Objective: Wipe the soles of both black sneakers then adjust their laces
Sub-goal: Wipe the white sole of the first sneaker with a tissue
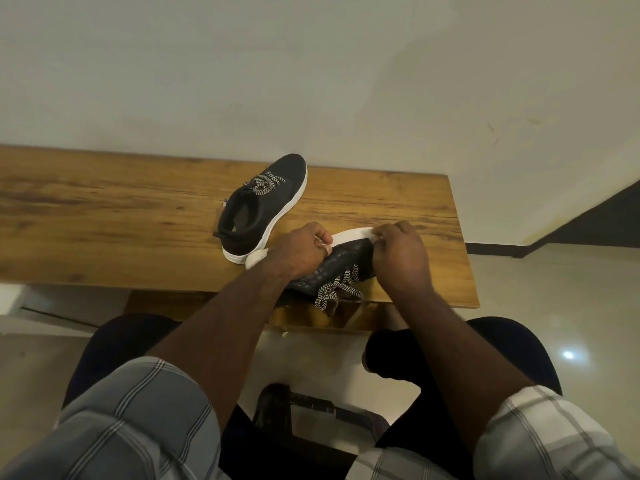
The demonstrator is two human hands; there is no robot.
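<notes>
Wood: the worktop (104, 209) carries both sneakers, set against a pale wall, with you seated at its near edge
Near shoe (332, 271): it lies tipped on its side at the near edge of the worktop, white sole (349, 233) turned away from you and up, probably so the rim is easy to reach for wiping
Left hand (304, 251): your fingers are curled round the heel half of the near shoe, thumb over the sole edge; this looks like the steadying grip that keeps the shoe tilted
Right hand (398, 258): your fingers (379, 237) are bunched at the toe end of the sole and seem to pinch something small and white there; whether it is a wipe or only the sole rim, you cannot tell from here
Laces (337, 289): black-and-white zigzag, hanging loose off the near shoe toward you over the worktop edge, not yet tidied
Far shoe (266, 206): it stands upright on its sole, toe to the wall, its heel just beside the near shoe's heel; its laces look bunched
Stage: you appear to be on the sole-wiping part, with lace work on both shoes to come
Risk: the near shoe overhangs the edge a little, so a slack left grip could let it slide off
</notes>
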